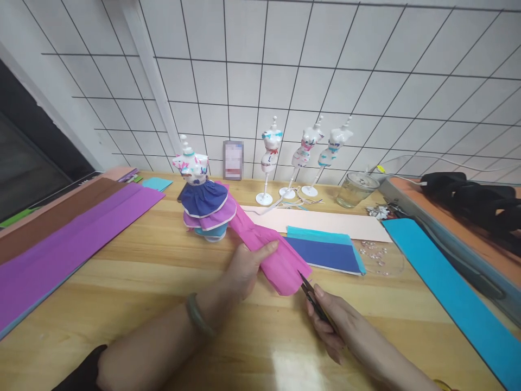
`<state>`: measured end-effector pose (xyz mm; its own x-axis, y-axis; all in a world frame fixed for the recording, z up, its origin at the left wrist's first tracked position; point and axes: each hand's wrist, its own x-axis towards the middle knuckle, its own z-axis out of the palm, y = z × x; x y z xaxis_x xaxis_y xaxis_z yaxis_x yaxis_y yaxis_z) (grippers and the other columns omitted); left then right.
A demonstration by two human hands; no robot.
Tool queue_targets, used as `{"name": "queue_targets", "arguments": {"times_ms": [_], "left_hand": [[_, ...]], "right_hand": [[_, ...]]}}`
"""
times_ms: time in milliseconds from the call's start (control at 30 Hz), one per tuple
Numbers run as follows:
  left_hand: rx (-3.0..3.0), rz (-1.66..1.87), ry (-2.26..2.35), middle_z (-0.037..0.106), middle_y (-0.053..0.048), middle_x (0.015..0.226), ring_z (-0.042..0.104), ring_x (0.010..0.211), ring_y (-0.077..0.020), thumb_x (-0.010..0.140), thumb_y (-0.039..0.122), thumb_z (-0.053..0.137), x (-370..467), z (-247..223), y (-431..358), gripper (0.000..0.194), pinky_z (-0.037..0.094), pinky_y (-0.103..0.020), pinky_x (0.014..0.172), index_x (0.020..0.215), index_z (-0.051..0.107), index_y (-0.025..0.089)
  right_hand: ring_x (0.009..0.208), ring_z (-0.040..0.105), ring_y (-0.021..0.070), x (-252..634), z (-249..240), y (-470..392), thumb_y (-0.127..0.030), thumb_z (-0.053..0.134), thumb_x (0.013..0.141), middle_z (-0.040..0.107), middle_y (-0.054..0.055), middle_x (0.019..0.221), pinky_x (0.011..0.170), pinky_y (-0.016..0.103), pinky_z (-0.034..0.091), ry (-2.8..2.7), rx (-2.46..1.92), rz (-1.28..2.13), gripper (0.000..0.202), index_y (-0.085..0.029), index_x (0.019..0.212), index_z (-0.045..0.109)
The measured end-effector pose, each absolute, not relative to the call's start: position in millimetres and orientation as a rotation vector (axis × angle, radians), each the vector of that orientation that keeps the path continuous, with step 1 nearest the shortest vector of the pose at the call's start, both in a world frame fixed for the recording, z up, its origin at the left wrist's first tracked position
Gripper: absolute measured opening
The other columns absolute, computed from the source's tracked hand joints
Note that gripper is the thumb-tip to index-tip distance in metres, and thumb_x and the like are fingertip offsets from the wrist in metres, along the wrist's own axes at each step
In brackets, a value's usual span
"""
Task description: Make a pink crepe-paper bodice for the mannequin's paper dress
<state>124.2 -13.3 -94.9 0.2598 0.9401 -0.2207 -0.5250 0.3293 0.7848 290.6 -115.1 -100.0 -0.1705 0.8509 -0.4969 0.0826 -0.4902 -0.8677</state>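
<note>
1. Pink crepe-paper strip [280, 266] takes centre stage, slanting from eleven o'clock towards four over the wooden table [158, 250], with the clock centred on the left hand [244, 269]!
2. And that hand has it: thumb pressed on top, other fingers tucked beneath, gripping the strip near its middle, a greenish bangle [198, 315] round the wrist.
3. Four o'clock, the right hand [331, 315] wraps its fingers around dark scissors [311, 296], tips at the strip's near end; whether the blades are parted, I can't tell.
4. Eleven o'clock, a skirted miniature mannequin [194, 165] shows navy, lilac and blue tiers, the strip's far end right beside them.
5. Twelve to one o'clock, three miniature dress forms [271, 149] stand on white bases.
6. Two o'clock, a glass of pale liquid [356, 191]; three o'clock, a navy-and-turquoise folded piece [321, 255] before a pale pink sheet [334, 220].
7. Nine o'clock, a long purple sheet [81, 244]!
</note>
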Motion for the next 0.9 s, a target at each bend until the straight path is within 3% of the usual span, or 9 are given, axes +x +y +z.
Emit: {"name": "queue_targets", "arguments": {"times_ms": [367, 900], "left_hand": [[0.636, 1.057, 0.775, 0.069, -0.003, 0.078, 0.062, 0.075, -0.0153, 0.059, 0.024, 0.085, 126.2, -94.5, -16.3, 0.03, 0.051, -0.029, 0.074, 0.082, 0.068, 0.014], [0.627, 1.059, 0.784, 0.072, -0.003, 0.08, 0.064, 0.078, -0.0187, 0.057, 0.025, 0.085, 127.1, -97.5, -16.0, 0.03, 0.05, -0.034, 0.082, 0.081, 0.07, 0.015]], "right_hand": [[0.037, 0.024, 0.0064, 290.6, -100.9, -112.6, -0.079, 0.044, 0.075, 0.023, -0.01, 0.048, 0.038, 0.022, 0.033, -1.096, -1.469, 1.733, 0.057, -0.022, 0.068, 0.042], [0.036, 0.028, 0.0059, 290.5, -99.9, -112.6, -0.073, 0.048, 0.078, 0.026, -0.01, 0.047, 0.038, 0.022, 0.033, -1.068, -1.467, 1.703, 0.054, -0.022, 0.063, 0.04]]}}
